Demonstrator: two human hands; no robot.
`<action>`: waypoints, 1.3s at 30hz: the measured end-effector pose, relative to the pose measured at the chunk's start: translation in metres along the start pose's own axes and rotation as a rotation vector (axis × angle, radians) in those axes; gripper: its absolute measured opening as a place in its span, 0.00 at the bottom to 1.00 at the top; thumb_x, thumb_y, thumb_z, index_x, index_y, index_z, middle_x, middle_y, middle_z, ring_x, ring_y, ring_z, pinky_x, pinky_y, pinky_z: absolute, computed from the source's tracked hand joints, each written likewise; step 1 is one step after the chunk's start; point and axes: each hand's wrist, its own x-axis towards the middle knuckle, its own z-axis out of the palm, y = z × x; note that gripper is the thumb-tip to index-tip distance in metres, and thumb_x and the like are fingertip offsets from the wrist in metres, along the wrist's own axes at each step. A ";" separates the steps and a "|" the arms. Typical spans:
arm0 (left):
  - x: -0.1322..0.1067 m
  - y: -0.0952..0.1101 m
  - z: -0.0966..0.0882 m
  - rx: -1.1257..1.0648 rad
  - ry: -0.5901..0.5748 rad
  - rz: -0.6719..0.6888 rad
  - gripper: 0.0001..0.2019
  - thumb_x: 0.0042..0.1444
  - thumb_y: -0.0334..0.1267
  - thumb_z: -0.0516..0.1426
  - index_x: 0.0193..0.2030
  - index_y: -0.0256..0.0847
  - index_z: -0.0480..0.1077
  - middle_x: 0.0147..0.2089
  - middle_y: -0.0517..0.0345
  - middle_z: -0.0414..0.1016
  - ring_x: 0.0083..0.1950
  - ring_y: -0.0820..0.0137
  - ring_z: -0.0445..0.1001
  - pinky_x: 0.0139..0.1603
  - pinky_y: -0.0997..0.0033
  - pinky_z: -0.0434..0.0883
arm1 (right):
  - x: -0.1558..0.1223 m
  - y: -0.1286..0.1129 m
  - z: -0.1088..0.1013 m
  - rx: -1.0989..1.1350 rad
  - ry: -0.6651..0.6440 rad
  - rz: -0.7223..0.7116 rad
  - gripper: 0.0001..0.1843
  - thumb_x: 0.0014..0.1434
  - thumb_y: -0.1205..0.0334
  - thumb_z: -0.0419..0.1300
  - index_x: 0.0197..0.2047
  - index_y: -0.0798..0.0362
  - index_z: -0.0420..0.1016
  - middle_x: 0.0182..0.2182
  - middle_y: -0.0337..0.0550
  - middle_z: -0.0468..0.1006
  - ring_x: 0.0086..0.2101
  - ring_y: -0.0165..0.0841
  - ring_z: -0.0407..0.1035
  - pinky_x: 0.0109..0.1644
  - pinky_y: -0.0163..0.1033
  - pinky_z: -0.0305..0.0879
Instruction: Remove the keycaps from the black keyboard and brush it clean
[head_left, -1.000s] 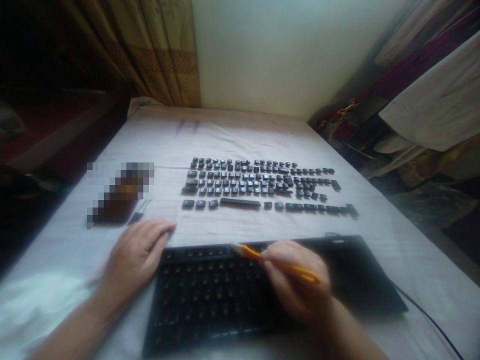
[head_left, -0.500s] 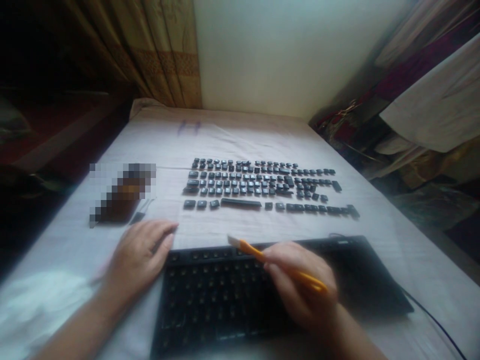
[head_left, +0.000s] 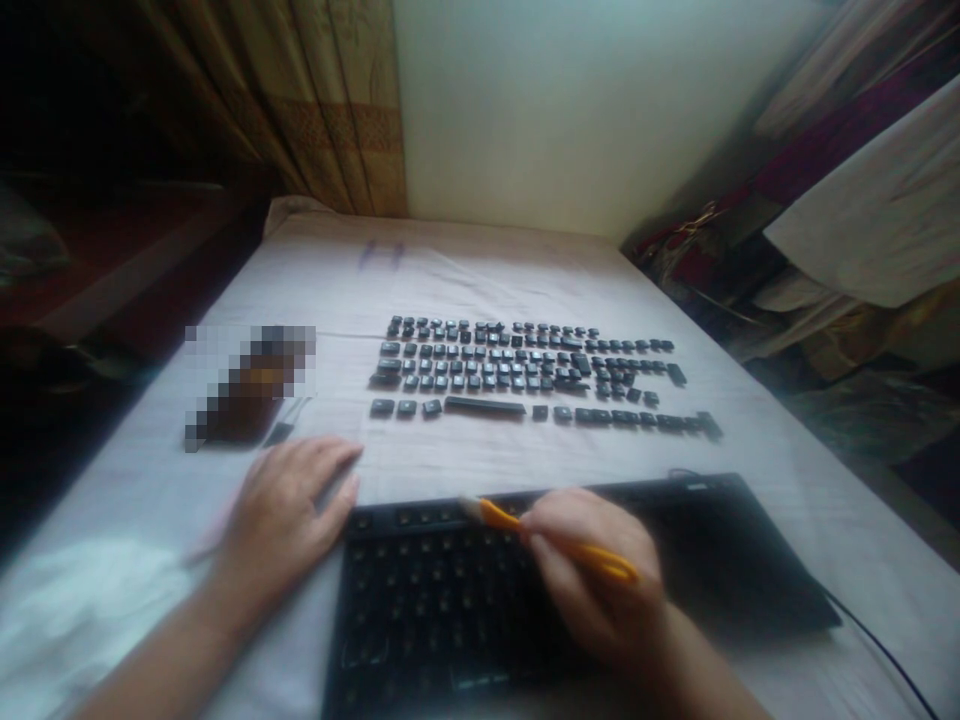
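A black keyboard [head_left: 420, 585] without its keycaps lies in front of me, with rows of small key sockets showing on its left part. My right hand [head_left: 596, 560] is over the middle of it, closed around the yellow-orange handle of a paintbrush [head_left: 501, 516]. The pale bristles point left and are at the keyboard's upper edge; whether they touch is too blurred to tell. Left of the keyboard's top corner rests my left hand [head_left: 296, 500], open, thumb apart from the fingers and holding nothing. Its thumb side is against or very close to the corner.
Loose black keycaps [head_left: 484, 368] lie in rows on the pale sheet [head_left: 480, 275] beyond the keyboard. A pixelated dark object [head_left: 251, 390] is at the left. A cable [head_left: 885, 650] trails from the keyboard's right side. Curtain [head_left: 330, 110] and wall stand behind.
The brush tip has come down and slightly right, from above the keyboard's far edge onto its top row. The keyboard and my left hand have shifted a little to the right.
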 end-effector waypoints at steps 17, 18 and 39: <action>-0.002 -0.002 0.001 0.005 -0.005 0.023 0.15 0.68 0.45 0.51 0.54 0.44 0.72 0.51 0.51 0.79 0.52 0.56 0.75 0.56 0.53 0.68 | 0.000 -0.002 -0.004 0.023 0.026 0.022 0.15 0.56 0.79 0.56 0.42 0.53 0.75 0.25 0.41 0.81 0.24 0.35 0.78 0.30 0.38 0.76; -0.001 -0.002 0.001 0.009 -0.004 0.026 0.15 0.68 0.45 0.50 0.54 0.44 0.72 0.51 0.51 0.79 0.52 0.56 0.74 0.56 0.53 0.68 | 0.000 -0.001 -0.003 0.017 0.019 0.016 0.15 0.56 0.79 0.56 0.41 0.53 0.74 0.24 0.41 0.81 0.24 0.35 0.78 0.30 0.38 0.76; -0.004 0.003 0.001 0.017 0.001 0.026 0.17 0.68 0.42 0.48 0.55 0.42 0.73 0.52 0.49 0.79 0.53 0.54 0.76 0.57 0.49 0.68 | -0.004 0.003 0.000 0.021 0.071 0.058 0.15 0.59 0.78 0.58 0.44 0.53 0.78 0.30 0.44 0.85 0.28 0.35 0.81 0.32 0.38 0.79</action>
